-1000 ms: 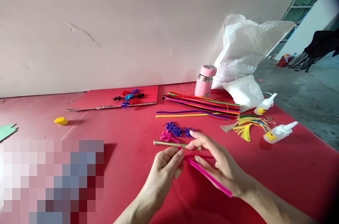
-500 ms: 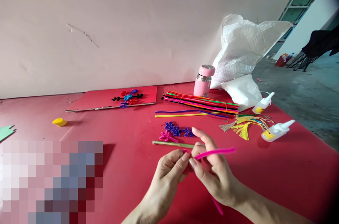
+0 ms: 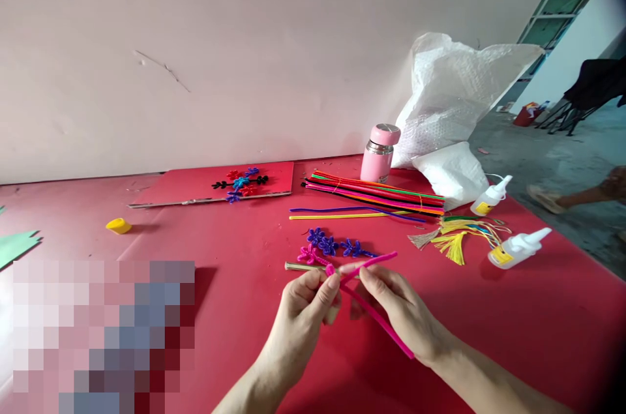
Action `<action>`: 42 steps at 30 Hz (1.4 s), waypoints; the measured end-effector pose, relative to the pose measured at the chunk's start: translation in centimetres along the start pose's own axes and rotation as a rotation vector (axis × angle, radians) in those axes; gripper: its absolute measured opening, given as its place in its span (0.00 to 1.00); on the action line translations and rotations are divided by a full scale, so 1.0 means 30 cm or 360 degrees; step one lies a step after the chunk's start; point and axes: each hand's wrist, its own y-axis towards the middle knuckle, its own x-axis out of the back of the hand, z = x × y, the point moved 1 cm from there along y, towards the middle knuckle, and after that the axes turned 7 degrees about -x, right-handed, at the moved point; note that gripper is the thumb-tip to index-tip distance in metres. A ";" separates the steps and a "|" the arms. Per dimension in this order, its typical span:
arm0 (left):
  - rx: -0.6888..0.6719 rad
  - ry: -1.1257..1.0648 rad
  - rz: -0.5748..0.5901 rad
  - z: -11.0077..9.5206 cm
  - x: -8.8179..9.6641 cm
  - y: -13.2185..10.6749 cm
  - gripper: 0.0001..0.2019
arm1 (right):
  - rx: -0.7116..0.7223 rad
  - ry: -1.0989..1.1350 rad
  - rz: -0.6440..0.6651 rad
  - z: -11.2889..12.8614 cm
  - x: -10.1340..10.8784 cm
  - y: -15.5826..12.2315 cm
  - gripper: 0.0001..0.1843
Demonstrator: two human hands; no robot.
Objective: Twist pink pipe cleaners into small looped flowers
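A bright pink pipe cleaner (image 3: 376, 319) is bent between my two hands above the red table (image 3: 513, 323). My left hand (image 3: 306, 310) pinches its small looped end between thumb and fingers. My right hand (image 3: 396, 310) grips the same pipe cleaner a little to the right, with one end sticking up and right and the other running down toward my wrist. Just beyond my hands lie a thin olive stick (image 3: 300, 266), a small pink pipe-cleaner flower (image 3: 310, 254) and several purple flowers (image 3: 335, 246).
A bundle of coloured pipe cleaners (image 3: 376, 194), loose purple and yellow ones, a pink flask (image 3: 379, 152), two glue bottles (image 3: 518, 246), yellow tassels (image 3: 454, 241) and a white bag (image 3: 454, 114) lie to the right. A red card with flowers (image 3: 215, 184) and a yellow piece (image 3: 119, 225) sit left. Someone's foot (image 3: 577, 195) shows far right.
My hands have twisted the pink pipe cleaner: its long end swung from lower right up to the right and back down. The view shifted slightly and a foot came in at far right.
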 end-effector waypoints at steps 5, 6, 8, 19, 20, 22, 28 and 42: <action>0.0095 -0.0213 -0.0164 0.013 0.024 0.011 0.15 | 0.0924 -0.1003 -0.0510 0.013 0.039 -0.003 0.07; 0.0120 -0.0254 -0.0160 0.015 0.024 0.011 0.15 | 0.1138 -0.1138 -0.0546 0.014 0.041 -0.003 0.13; 0.0171 -0.0335 -0.0126 0.020 0.022 0.009 0.15 | 0.1428 -0.1394 -0.0526 0.013 0.037 0.000 0.22; 0.0329 -0.0662 -0.0012 0.033 0.011 0.012 0.13 | 0.1490 -0.1771 -0.0215 0.004 0.052 0.003 0.29; 0.0345 -0.0651 0.0002 0.033 0.008 0.011 0.13 | 0.1518 -0.1774 -0.0209 0.003 0.051 0.002 0.29; 0.0367 -0.0612 0.0027 0.031 0.005 0.009 0.14 | 0.1582 -0.1774 -0.0222 0.001 0.046 0.002 0.29; 0.0317 -0.0351 0.0153 0.023 0.012 0.004 0.14 | 0.1602 -0.1792 -0.0223 -0.017 0.043 0.006 0.29; -0.0502 0.0722 0.0381 -0.024 0.007 -0.023 0.11 | -0.0195 0.0731 0.0140 -0.013 -0.030 -0.012 0.29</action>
